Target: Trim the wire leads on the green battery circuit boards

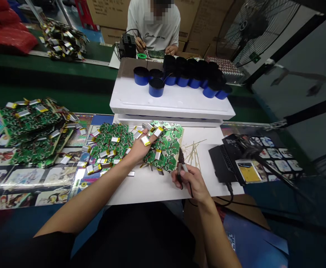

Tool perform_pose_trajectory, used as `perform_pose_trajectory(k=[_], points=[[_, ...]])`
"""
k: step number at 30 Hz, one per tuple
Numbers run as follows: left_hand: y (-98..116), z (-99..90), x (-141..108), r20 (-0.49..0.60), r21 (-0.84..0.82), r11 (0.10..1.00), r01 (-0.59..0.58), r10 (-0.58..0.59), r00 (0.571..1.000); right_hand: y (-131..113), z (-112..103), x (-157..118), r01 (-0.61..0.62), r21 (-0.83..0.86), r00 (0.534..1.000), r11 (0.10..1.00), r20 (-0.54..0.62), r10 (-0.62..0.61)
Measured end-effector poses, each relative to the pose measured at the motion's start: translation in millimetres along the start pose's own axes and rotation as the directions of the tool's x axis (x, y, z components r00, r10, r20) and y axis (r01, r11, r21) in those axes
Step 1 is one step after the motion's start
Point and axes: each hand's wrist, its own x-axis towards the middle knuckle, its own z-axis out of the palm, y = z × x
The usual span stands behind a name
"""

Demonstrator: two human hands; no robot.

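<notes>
Green circuit board [169, 149] under left hand [141, 147], beside pliers [181, 158] in right hand [191, 181]

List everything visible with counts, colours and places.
Circuit boards: several, green, centre and left
Battery cells: many, silver and yellow, boards and upper left
Hand tool: one, dark and grey, by boards' edge
Strips: several, pale, near tool
Foam slab: at least one, white, beyond boards
Cylinders: many, blue and black, on foam
Device: one, black, right
Fan: one, dark, upper right
Cardboard boxes: several, brown, background
Bagging: some, red, upper left
Co-worker: one, white shirt, opposite
Left hand: one, on boards
Right hand: one, gripping tool
</notes>
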Motion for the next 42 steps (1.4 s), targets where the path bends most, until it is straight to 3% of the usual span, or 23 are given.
perform_pose_trajectory(k=[2,4,7,11,16,19,22,24,26,28,31,34,36,38,40,42], points=[[-3,0.6,0,0.007,-0.033,0.999,0.009,-0.008,1.000,4,5,2,-0.019,0.148,0.997,0.989,0.077,0.008],[-4,-0.4,1,0.016,-0.036,0.999,0.007,-0.006,1.000,4,7,3,-0.017,0.154,0.996,0.988,0.089,0.003],[-3,-4.4,2,0.011,0.045,0.999,-0.005,0.004,1.000,-3,3,-2,0.006,-0.086,1.000,0.996,0.003,-0.006],[0,-6.7,1,0.044,0.123,0.986,-0.109,0.104,0.994,-11,-7,-16,-0.046,-0.443,0.994,0.895,-0.114,-0.005],[3,-3.6,1,0.010,0.216,0.961,-0.173,0.175,0.985,-11,-9,-30,-0.109,-0.594,0.991,0.797,-0.131,0.037],[2,-3.8,2,-0.051,0.225,0.966,-0.126,0.141,0.989,-6,-7,-33,-0.127,-0.543,0.988,0.830,-0.144,0.057],[0,-2.0,0,-0.024,0.097,0.991,-0.088,0.091,0.996,3,-3,-32,-0.103,-0.329,0.991,0.939,-0.114,0.069],[0,2.0,-2,-0.010,0.005,0.999,-0.050,0.050,0.999,11,3,-30,-0.083,-0.063,0.997,0.995,-0.005,0.083],[0,6.7,-4,-0.005,-0.055,0.998,0.006,-0.006,1.000,19,10,-28,-0.107,0.184,0.989,0.977,0.124,0.085],[1,9.0,-4,0.005,-0.102,0.993,0.053,-0.053,0.999,22,13,-27,-0.136,0.301,0.979,0.944,0.188,0.080],[10,1.9,0,0.021,-0.100,0.995,0.029,-0.027,0.999,16,3,-26,-0.129,0.251,0.988,0.959,0.113,0.103],[28,-15.2,3,0.084,0.108,0.994,-0.026,0.017,0.996,-4,-25,-32,-0.150,-0.050,0.987,0.987,-0.072,0.147],[46,-25.3,0,0.179,0.361,0.930,-0.072,0.007,0.984,-20,-45,-39,-0.213,-0.330,0.967,0.920,-0.203,0.152],[66,-29.8,-6,0.299,0.596,0.781,-0.187,0.000,0.954,-35,-59,-45,-0.293,-0.597,0.947,0.746,-0.288,0.142],[88,-28.2,-15,0.457,0.718,0.590,-0.370,0.001,0.889,-48,-65,-50,-0.372,-0.779,0.926,0.504,-0.346,0.148],[107,-23.2,-23,0.624,0.719,0.420,-0.554,-0.039,0.780,-57,-64,-53,-0.445,-0.850,0.895,0.281,-0.415,0.161]])
